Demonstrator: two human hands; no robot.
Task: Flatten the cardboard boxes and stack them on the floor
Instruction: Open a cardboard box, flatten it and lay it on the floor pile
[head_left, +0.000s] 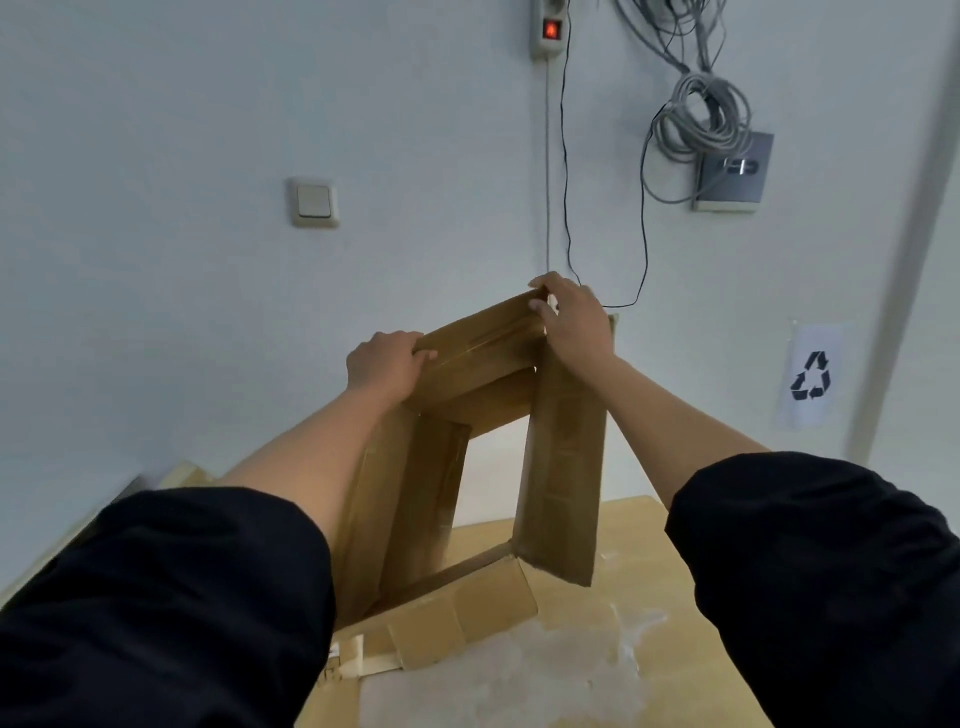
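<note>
A brown cardboard box (563, 467) stands open on a wooden table (644, 525), its flaps spread outward and its inside hollow, so I see through it. My left hand (382, 366) grips the left end of the far top flap (483, 340). My right hand (571, 319) holds the right end of that same flap, fingers curled over its corner. Both forearms reach out of black sleeves. The near flap (457, 618) lies flat on the table.
A white wall stands right behind the table, with a light switch (314, 201), a power strip (549, 28), a coil of grey cables (701, 111) and a recycling sign (811, 376). White patches (519, 670) mark the tabletop in front of the box.
</note>
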